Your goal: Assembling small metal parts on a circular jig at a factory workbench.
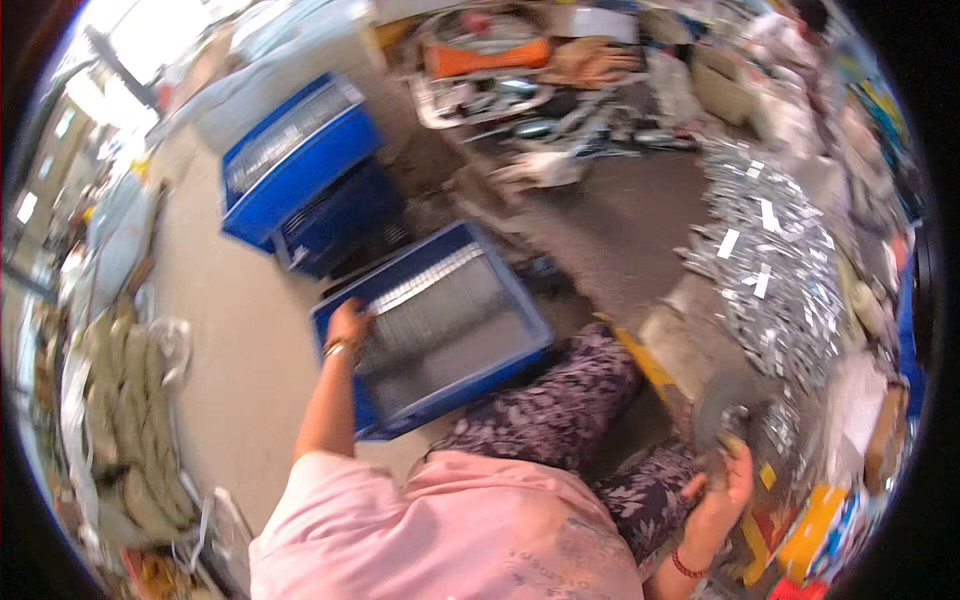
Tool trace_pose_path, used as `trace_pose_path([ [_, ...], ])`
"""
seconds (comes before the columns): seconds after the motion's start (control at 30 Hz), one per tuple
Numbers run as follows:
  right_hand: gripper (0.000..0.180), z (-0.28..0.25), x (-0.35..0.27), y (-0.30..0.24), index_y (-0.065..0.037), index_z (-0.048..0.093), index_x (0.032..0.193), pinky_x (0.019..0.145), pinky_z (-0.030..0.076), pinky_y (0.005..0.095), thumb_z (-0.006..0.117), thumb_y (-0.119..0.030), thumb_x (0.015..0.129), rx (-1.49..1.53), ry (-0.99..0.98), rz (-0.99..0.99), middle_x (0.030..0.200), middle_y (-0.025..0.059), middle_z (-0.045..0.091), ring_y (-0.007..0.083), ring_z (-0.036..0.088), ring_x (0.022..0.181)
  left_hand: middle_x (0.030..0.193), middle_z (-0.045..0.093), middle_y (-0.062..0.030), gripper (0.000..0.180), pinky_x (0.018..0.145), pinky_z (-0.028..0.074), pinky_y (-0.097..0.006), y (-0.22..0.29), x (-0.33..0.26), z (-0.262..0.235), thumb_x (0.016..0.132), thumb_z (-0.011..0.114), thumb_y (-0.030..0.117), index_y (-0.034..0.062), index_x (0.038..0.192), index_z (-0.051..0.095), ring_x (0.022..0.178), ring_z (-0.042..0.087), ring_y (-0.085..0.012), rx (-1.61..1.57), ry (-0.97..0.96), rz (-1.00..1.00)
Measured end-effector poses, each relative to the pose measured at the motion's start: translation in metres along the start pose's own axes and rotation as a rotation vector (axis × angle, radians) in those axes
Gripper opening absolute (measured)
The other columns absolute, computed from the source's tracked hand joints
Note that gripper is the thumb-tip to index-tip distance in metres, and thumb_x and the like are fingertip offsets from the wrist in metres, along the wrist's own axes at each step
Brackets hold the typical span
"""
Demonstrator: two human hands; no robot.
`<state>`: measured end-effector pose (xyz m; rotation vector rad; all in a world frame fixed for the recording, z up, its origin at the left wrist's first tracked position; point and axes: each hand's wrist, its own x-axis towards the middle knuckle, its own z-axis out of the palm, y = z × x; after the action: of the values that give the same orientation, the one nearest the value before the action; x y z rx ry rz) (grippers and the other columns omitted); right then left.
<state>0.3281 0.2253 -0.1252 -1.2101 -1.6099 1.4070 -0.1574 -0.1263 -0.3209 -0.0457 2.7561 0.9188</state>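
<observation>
Hands: Two bare hands work well apart, one on each side of the seated person's body.
Left hand: Reaching into a blue tray (462, 391), the left hand (348, 322) dips with curled fingers to the near end of closely set grey pieces (430, 318); motion blurs it, and from where I stand I cannot tell whether it grips one.
Right hand: Raised beside the patterned trousers (560, 400), the right hand (725, 487) has thumb and fingers drawn together on a small dark piece (716, 468), too blurred to identify. A grey ring-shaped object (714, 410) shows just beyond its fingertips.
Blue tray: Tilted under the left hand, it carries the grey pieces in tight order, with a brighter band along their far edge.
Stacked crates: Beyond the left hand, an upper blue crate (310, 180) with similar rows rests on a darker blue crate (342, 222).
Loose heap: Past the right hand, shiny metal pieces (775, 280) lie in a broad, jumbled spread.
Work so far: Judging by the layout, much of the tray by the left hand is already in order, while plenty beyond the right hand lies unsorted; the exact share cannot be told.
Farther off: Ahead, between the hands, sit an orange item (490, 58) and a brown glove (590, 63).
</observation>
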Motion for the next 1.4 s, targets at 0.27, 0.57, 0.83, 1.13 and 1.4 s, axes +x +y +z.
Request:
trace_pose_path([
  [0.27, 0.024, 0.008, 0.001, -0.015, 0.003, 0.067, 0.127, 0.059, 0.05, 0.0228, 0.063, -0.005, 0.105, 0.098, -0.203, 0.032, 0.095, 0.0071, 0.073, 0.0083, 0.061, 0.063, 0.08, 0.07, -0.0035, 0.016, 0.068, 0.051, -0.027, 0.148, -0.039, 0.003, 0.101, 0.072, 0.017, 0.0018, 0.106, 0.074, 0.07, 0.063, -0.012, -0.38, 0.229, 0.502],
  [0.57, 0.024, -0.004, -0.013, -0.01, 0.001, 0.071, 0.126, 0.065, 0.054, 0.0228, 0.065, -0.004, 0.103, 0.101, -0.252, -0.002, 0.093, 0.0052, 0.075, 0.0072, 0.066, 0.071, 0.122, 0.068, -0.0124, 0.037, 0.084, 0.058, -0.034, 0.413, -0.173, 0.069, 0.086, 0.083, 0.008, 0.0031, 0.121, 0.071, 0.105, 0.068, -0.0263, -0.254, -0.397, 1.347],
  [0.83, 0.023, -0.031, -0.025, -0.016, -0.001, 0.073, 0.124, 0.065, 0.055, 0.0246, 0.069, -0.007, 0.101, 0.009, -0.192, 0.006, 0.091, 0.0037, 0.076, 0.006, 0.066, 0.071, 0.122, 0.065, -0.0144, 0.053, 0.103, 0.05, -0.045, 0.44, -0.172, 0.113, 0.081, 0.088, 0.022, 0.0087, 0.128, 0.067, 0.12, 0.061, -0.0371, 0.069, -0.437, 1.472],
  [1.13, 0.019, -0.046, -0.021, -0.02, -0.004, 0.073, 0.116, 0.074, 0.056, 0.0325, 0.073, -0.007, 0.098, -0.165, -0.14, -0.308, 0.094, 0.0097, 0.076, 0.018, 0.072, 0.082, 0.098, 0.068, -0.011, 0.012, 0.084, 0.052, -0.044, 0.421, -0.219, 0.099, 0.087, 0.08, 0.012, 0.0046, 0.097, 0.077, 0.096, 0.065, -0.033, -0.017, -0.463, 1.579],
  [1.4, 0.017, -0.148, 0.022, -0.012, -0.006, 0.071, 0.1, 0.074, 0.056, 0.0474, 0.076, -0.007, 0.084, -1.037, 0.522, -0.316, 0.096, 0.0147, 0.069, 0.037, 0.071, 0.087, 0.09, 0.06, -0.0014, 0.012, 0.072, 0.048, -0.026, 0.392, -0.232, 0.077, 0.091, 0.078, 0.001, 0.0007, 0.103, 0.079, 0.083, 0.061, -0.01, -0.388, -0.607, 1.263],
])
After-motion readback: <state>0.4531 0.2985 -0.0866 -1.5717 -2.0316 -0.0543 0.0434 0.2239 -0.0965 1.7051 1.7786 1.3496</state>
